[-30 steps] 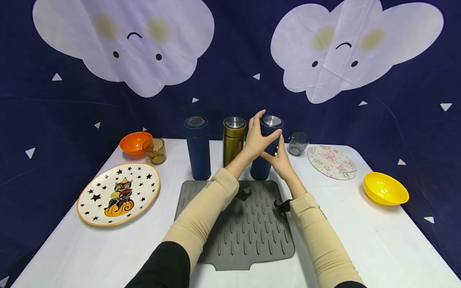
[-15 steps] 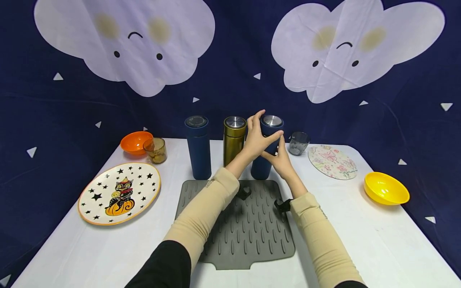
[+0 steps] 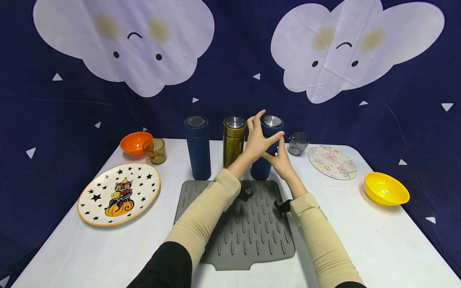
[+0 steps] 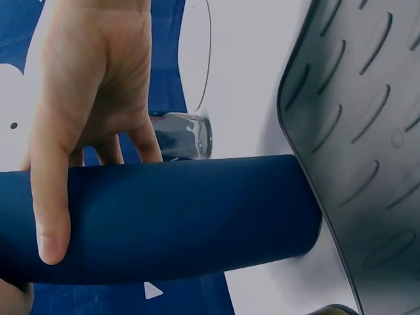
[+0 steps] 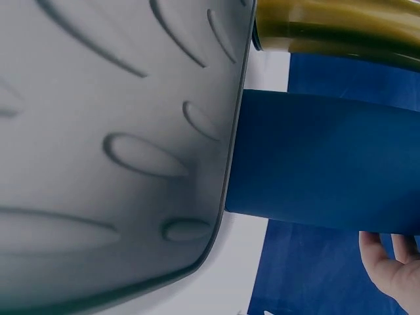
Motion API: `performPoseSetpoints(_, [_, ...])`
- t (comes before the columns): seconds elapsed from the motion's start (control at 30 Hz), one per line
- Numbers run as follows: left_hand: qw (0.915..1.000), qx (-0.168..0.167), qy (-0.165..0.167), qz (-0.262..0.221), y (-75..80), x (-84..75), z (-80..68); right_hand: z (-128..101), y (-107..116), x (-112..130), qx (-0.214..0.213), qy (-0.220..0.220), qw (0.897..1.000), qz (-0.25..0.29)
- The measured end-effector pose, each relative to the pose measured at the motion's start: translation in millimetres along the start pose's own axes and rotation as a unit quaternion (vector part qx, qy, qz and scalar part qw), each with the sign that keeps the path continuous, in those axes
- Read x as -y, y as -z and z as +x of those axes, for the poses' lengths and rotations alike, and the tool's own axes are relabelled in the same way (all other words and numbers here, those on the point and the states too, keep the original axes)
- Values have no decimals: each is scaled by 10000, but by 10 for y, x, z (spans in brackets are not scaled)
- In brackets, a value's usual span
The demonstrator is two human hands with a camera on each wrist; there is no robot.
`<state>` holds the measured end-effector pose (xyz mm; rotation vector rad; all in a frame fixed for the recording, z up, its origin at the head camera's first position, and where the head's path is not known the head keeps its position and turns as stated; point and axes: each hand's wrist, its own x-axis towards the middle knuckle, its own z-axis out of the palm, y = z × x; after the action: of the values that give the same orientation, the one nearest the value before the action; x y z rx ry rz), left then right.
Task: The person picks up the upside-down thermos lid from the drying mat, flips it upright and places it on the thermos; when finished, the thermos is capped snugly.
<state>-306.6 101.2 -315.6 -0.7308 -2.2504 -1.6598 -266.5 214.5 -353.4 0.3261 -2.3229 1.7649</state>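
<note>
The blue bottle stands upright at 12 o'clock of the grey mat, just beside the gold bottle at its 9 o'clock. My left hand wraps its upper part, fingers curled around. My right hand holds its middle from the 3 o'clock side.

Even, fairly bright overhead light falls on the white table, with only soft, short shadows. The head view is sharp but bows outward toward its edges. Both wrist views are close and soft, the grey mat blurred.
</note>
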Motion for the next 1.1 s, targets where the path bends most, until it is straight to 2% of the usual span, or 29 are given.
performPoseSetpoints(0.13, [9999,-41,-141,-4,6,17,9,60,11,-165,-37,285,9996,64])
performPoseSetpoints(0.27, [9995,121,-182,-217,29,30,13,62,5,-223,-126,580,9982,29])
performPoseSetpoints(0.43, [9999,43,-31,-122,10,18,1,50,11,-216,-141,284,9994,-146])
performPoseSetpoints(0.57, [9998,-86,-158,-29,9,27,9,34,13,-133,-62,66,9999,-77])
performPoseSetpoints(0.67, [9995,35,-276,-174,35,29,11,0,1,-23,-14,107,9999,94])
performPoseSetpoints(0.77, [9993,169,-184,-263,44,20,5,-38,-10,69,-7,30,10000,46])
performPoseSetpoints(0.9, [9998,50,-83,-180,29,20,-2,-48,-16,98,26,-159,9998,-143])
performPoseSetpoints(1.0, [9997,-7,-191,-153,31,27,-4,-39,-17,82,28,-99,9999,-52])
performPoseSetpoints(1.1, [9991,124,-338,-202,50,43,0,-32,-16,66,-14,50,9999,94])
